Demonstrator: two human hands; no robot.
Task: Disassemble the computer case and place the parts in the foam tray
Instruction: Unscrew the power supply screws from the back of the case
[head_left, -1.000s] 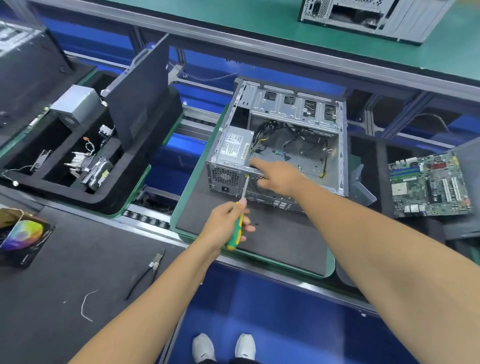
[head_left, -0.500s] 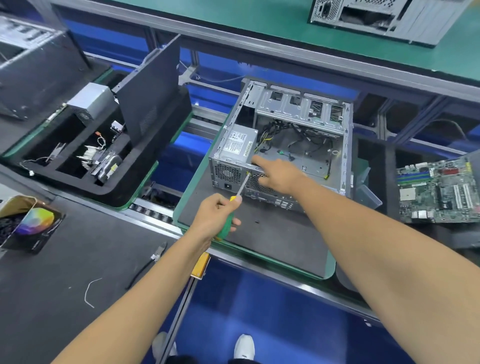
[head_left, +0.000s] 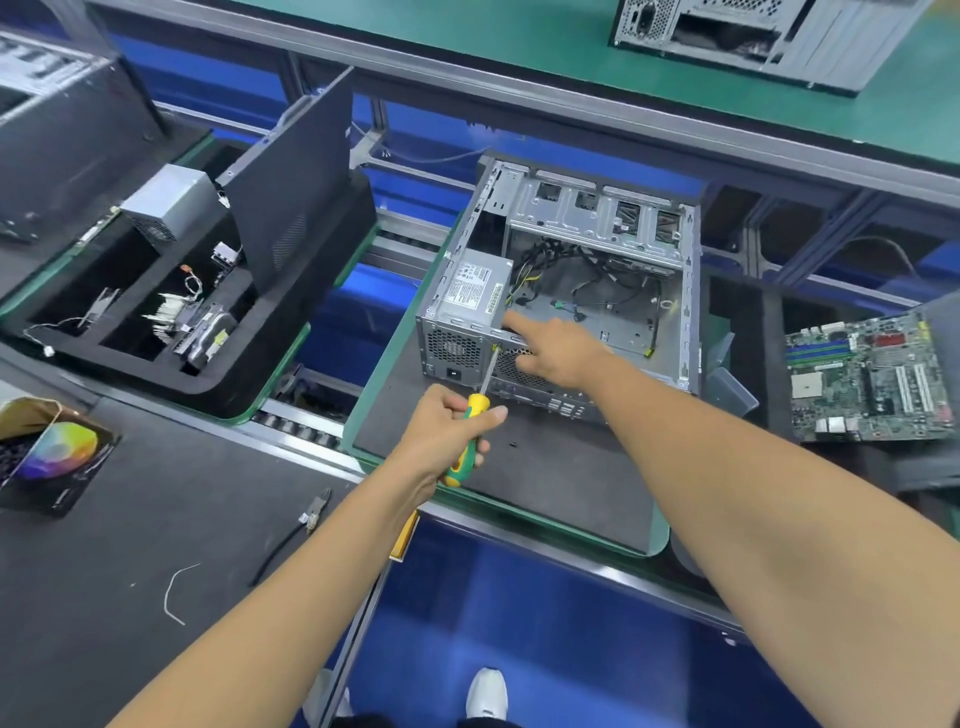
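Left hand, fingers curled tight round the yellow-and-green handle of a screwdriver, thumb laid along the handle; metal shaft angled up and away, tip set against the rear panel of the computer case just beside the power supply's grille. Right hand, forefinger stretched out straight and touching the near corner of the power supply, other fingers loosely bent, nothing gripped; palm over the top rear edge of the case. Case lying on its side with the side panel off, bare grey sheet metal, open upward: punched drive bays along the far wall, black cable bundles with yellow and green connectors loose on the floor of the shell, power supply as a silver box with a white label in the near left corner, honeycomb vent and socket facing the person. Case resting on a dark mat on a green-edged pallet, on the roller line beyond the counter. Small black screws on the mat just before the case. Left of the pallet, black foam tray on its own pallet, compartments holding a second power supply, a heatsink, a drive and thin wires, with a dark side panel standing upright in it. Right of the case, green motherboard lying flat in another black tray. On the counter, side cutters and a colour-printed box.
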